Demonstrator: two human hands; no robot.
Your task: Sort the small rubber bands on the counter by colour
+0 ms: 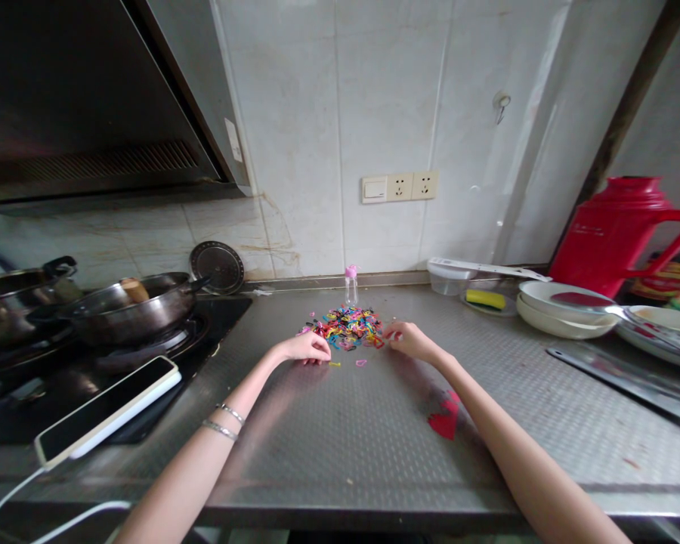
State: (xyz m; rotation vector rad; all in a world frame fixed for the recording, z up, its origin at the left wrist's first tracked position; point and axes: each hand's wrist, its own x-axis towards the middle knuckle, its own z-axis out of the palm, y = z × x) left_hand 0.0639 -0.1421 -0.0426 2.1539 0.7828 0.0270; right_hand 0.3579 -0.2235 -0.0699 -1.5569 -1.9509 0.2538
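A pile of small colourful rubber bands [348, 329] lies on the steel countertop [374, 423], with a few loose ones in front of it. My left hand [307, 348] rests at the pile's left edge, fingers curled down onto the counter. My right hand [406, 339] sits at the pile's right edge, fingers pinched together near a red band. What either hand holds is too small to make out. A small clear bottle with a pink cap [350, 285] stands upright just behind the pile.
A gas stove with a pan [130, 306] and a second pot is at the left; a phone [107, 410] on a cable lies on its edge. At the right are stacked white plates [564, 310], a red thermos jug [617, 230] and a sponge [486, 299].
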